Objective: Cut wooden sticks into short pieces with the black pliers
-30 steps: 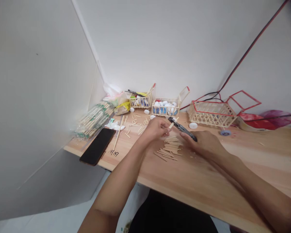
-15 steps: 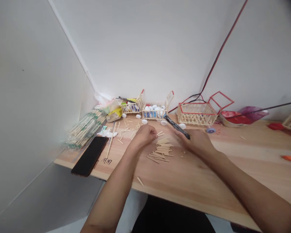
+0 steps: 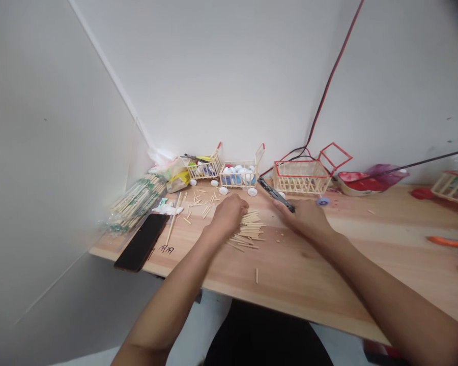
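Observation:
My left hand [image 3: 229, 213] lies knuckles up on the wooden table [image 3: 328, 264], its curled fingers resting on the left side of a pile of short cut wooden sticks [image 3: 251, 229]. What the fingers pinch, if anything, is hidden. My right hand [image 3: 303, 216] is closed round the handle of a black cutter [image 3: 275, 194], whose dark tip points up and to the left, above the pile. One loose stick [image 3: 256, 275] lies near the front edge.
A black phone [image 3: 142, 242] lies at the left edge beside a bundle of long sticks [image 3: 135, 199]. Along the wall stand two small stick baskets [image 3: 238, 174] with bottle caps and a larger red-rimmed basket [image 3: 299, 177]. Orange objects [image 3: 446, 242] lie at far right.
My left hand came down from holding a stick at the cutter to rest on the pile. A short stick now lies near the front edge. The camera shifted right.

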The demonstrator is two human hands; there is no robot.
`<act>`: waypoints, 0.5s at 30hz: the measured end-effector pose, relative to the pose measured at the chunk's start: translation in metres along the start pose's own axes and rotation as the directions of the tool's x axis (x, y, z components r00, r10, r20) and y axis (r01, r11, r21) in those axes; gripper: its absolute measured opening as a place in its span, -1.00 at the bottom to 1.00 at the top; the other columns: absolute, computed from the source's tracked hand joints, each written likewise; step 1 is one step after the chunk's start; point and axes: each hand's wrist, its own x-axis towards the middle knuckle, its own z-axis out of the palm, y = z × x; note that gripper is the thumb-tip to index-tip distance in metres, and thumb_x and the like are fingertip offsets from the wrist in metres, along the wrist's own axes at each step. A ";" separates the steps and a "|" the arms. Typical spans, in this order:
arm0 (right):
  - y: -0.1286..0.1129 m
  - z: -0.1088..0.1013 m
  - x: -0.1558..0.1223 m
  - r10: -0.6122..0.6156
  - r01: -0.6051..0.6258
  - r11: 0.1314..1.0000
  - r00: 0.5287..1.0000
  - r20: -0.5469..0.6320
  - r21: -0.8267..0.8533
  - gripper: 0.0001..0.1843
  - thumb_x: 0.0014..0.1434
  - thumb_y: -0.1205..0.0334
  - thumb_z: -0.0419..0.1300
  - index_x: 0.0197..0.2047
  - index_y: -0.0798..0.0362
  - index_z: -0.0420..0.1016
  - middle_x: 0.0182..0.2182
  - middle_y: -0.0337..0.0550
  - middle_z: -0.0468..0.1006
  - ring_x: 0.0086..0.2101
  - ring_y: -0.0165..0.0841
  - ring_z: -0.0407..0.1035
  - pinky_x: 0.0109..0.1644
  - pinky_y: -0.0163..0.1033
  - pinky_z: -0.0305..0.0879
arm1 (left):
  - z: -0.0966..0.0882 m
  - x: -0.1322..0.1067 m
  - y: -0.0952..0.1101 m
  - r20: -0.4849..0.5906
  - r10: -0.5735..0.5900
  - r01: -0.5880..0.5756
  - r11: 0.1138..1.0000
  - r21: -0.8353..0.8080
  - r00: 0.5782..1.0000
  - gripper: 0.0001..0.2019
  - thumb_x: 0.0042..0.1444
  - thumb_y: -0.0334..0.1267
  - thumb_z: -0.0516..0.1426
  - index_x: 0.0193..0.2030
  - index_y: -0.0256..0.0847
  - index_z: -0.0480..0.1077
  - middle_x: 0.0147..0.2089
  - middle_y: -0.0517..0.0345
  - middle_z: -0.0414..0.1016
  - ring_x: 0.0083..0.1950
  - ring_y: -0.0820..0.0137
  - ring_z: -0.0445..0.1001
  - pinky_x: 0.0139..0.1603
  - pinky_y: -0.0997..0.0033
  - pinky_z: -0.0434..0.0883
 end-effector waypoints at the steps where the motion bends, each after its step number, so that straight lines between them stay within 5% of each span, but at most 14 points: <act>1: 0.001 0.000 0.001 0.003 -0.003 1.000 1.000 -0.007 0.009 -0.29 0.30 -0.27 -0.16 -0.23 0.09 0.63 -0.29 0.14 0.64 -0.20 -0.04 0.49 -0.29 -0.20 0.15 | -0.003 -0.007 0.007 -0.005 0.045 -0.045 0.998 0.038 0.999 -0.81 0.18 -0.38 0.07 -0.23 -0.21 0.53 -0.14 0.00 0.50 -0.05 0.28 0.44 -0.02 0.34 0.34; 3: 0.003 0.001 0.002 0.004 -0.004 1.000 1.000 -0.019 0.026 -0.30 0.30 -0.25 -0.16 -0.23 0.09 0.63 -0.29 0.14 0.64 -0.19 -0.05 0.49 -0.27 -0.20 0.17 | -0.002 -0.028 0.023 0.058 0.132 -0.137 0.984 0.114 0.990 -0.79 0.24 -0.36 0.02 -0.18 -0.20 0.50 -0.11 -0.01 0.48 -0.03 0.26 0.43 -0.02 0.31 0.35; 8: 0.005 0.003 0.003 0.001 0.000 1.000 0.999 -0.035 0.012 -0.26 0.29 -0.28 -0.17 -0.31 0.13 0.62 -0.32 0.19 0.64 -0.25 -0.04 0.50 -0.33 -0.19 0.17 | 0.027 -0.095 0.056 0.285 0.082 -0.160 0.952 0.262 0.955 -0.85 0.25 -0.25 0.07 -0.13 -0.23 0.39 -0.17 -0.07 0.45 -0.08 0.14 0.40 -0.17 0.21 0.39; 15: 0.005 0.001 0.001 -0.020 0.021 0.999 0.999 -0.035 0.029 -0.28 0.27 -0.27 -0.13 -0.22 0.13 0.65 -0.29 0.19 0.64 -0.22 -0.02 0.50 -0.29 -0.16 0.20 | 0.039 -0.133 0.059 0.172 0.115 -0.172 0.914 0.368 0.978 -0.85 0.24 -0.47 -0.01 -0.18 -0.25 0.35 -0.17 -0.04 0.39 -0.13 0.21 0.32 -0.13 0.23 0.34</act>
